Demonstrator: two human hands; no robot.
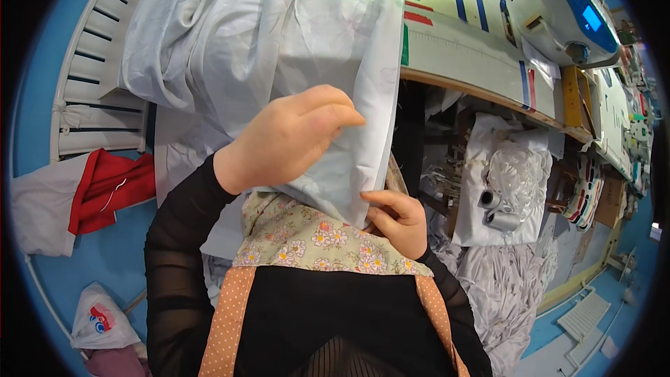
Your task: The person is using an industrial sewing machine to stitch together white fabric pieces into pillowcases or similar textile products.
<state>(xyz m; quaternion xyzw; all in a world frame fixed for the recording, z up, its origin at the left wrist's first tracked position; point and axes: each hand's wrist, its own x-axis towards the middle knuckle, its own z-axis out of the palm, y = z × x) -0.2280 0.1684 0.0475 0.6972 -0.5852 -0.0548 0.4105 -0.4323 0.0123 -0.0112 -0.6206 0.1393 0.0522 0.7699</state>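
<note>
A large white cloth (314,42) runs from the table down over my lap, with a long folded edge (373,98) along its right side. My right hand (399,220) pinches the lower end of that fold between thumb and fingers. Just above the cloth, to the left of the fold, is my left hand (286,141), its fingers bent and pressed together. Whatever its fingertips may hold is hidden from me. Beneath the cloth's lower edge lies my flowered apron (314,246).
A sewing machine (558,7) with a lit blue screen stands at the upper right on a table (460,49) marked with coloured tape. Thread spools (501,220) lie on white material at right. A slatted white rack (98,63) and red-and-white fabric (112,192) are at left.
</note>
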